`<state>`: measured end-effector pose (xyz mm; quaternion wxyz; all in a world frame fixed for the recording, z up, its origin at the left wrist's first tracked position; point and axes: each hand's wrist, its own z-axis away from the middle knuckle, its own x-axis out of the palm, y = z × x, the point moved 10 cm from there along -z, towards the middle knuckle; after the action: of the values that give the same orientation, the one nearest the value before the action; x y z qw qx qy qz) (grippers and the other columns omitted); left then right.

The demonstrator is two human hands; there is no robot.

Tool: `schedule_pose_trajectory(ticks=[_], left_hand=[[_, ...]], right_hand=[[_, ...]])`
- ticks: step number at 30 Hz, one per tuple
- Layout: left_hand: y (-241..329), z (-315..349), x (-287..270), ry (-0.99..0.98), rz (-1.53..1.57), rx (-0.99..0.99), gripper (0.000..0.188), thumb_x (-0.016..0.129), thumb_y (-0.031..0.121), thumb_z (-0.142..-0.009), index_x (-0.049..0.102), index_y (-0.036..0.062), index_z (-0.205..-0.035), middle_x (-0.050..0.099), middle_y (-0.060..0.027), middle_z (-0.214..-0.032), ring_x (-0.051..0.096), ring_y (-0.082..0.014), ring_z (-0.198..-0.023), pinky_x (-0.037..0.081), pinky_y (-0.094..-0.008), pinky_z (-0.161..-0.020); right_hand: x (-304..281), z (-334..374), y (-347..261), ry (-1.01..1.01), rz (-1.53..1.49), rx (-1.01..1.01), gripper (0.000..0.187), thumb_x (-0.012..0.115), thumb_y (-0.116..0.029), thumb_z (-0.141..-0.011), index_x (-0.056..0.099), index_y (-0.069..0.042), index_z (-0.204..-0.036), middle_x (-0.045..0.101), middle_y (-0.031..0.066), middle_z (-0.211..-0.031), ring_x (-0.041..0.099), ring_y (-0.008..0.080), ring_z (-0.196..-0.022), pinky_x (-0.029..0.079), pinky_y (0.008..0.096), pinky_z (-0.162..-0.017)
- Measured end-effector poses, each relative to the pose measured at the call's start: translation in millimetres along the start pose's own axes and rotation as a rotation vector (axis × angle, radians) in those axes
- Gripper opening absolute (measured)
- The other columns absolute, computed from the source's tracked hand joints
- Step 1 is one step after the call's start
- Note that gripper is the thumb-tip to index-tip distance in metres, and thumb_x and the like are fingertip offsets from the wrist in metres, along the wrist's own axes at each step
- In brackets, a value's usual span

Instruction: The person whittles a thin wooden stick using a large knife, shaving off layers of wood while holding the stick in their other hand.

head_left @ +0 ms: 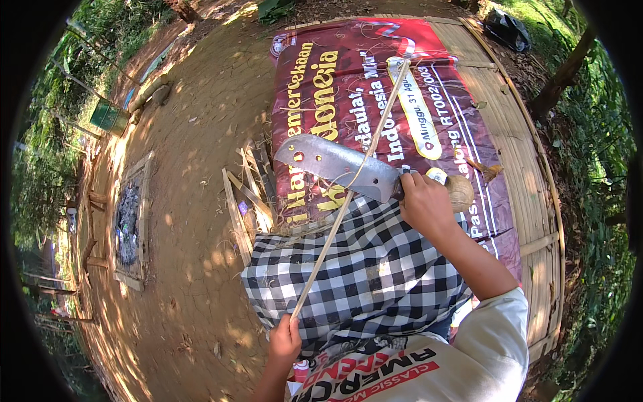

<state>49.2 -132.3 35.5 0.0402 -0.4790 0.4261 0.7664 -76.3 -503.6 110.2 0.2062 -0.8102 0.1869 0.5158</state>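
My right hand (426, 203) is closed round the handle of a broad machete (341, 164). Its wide steel blade has several holes and points to the left. A long thin bamboo strip (328, 244) runs slantwise from my lap up over the banner, and the blade lies across it near its middle. At the strip's near end, my left hand (286, 340) grips it between closed fingers. The rounded wooden end of the handle (459, 193) sticks out beyond my right hand. A black-and-white checked cloth (362, 275) covers my lap beneath the strip.
A dark red printed banner (348, 87) lies over a bamboo platform (516, 127). Split bamboo pieces (244, 194) lean at the platform's left edge. On the bare earth to the left is a framed pit of ash (129, 221). A green container (109, 117) and a black plastic bag (507, 30) are farther off.
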Motion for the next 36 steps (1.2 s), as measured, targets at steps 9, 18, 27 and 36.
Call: schedule_pose_trajectory(ticks=[9,18,27,36], left_hand=[[18.2,-10.1,6.2,0.012,0.093,-0.048,0.020,0.051,0.018,-0.097,0.055,0.0014,-0.086,0.052,-0.0195,-0.057,0.056,-0.0392,-0.052,0.041,-0.0414,-0.048],[-9.5,-8.9,-3.5,0.126,0.050,-0.070,0.021,0.052,0.016,-0.096,0.054,0.0002,-0.083,0.047,-0.0164,-0.054,0.048,-0.0316,-0.045,0.039,-0.0391,-0.047],[-30.7,14.1,-10.9,0.197,0.050,-0.170,0.022,0.053,0.019,-0.096,0.051,0.0015,-0.081,0.051,-0.0181,-0.058,0.052,-0.0353,-0.051,0.041,-0.0418,-0.050],[-49.5,20.9,-11.7,0.023,-0.157,-0.204,0.024,0.052,0.025,-0.096,0.052,0.0038,-0.083,0.057,-0.0232,-0.065,0.059,-0.0440,-0.064,0.044,-0.0507,-0.054]], right_hand=[[14.3,-0.8,-24.6,-0.148,-0.226,0.025,0.023,0.068,-0.008,-0.067,0.052,-0.004,-0.082,0.060,0.0103,-0.074,0.065,0.0271,-0.070,0.053,0.0380,-0.060],[43.8,23.7,-105.2,-0.218,-0.249,-0.259,0.027,0.071,-0.013,-0.063,0.052,-0.004,-0.081,0.058,0.0094,-0.072,0.063,0.0253,-0.068,0.051,0.0356,-0.061],[45.3,25.8,-149.8,-0.264,-0.267,-0.510,0.009,0.059,-0.010,-0.070,0.055,-0.005,-0.076,0.061,0.0092,-0.068,0.063,0.0236,-0.060,0.051,0.0338,-0.058],[58.0,-55.5,50.2,-0.235,0.055,0.220,0.017,0.066,-0.014,-0.069,0.062,-0.002,-0.080,0.066,0.0163,-0.070,0.067,0.0340,-0.067,0.053,0.0441,-0.063]])
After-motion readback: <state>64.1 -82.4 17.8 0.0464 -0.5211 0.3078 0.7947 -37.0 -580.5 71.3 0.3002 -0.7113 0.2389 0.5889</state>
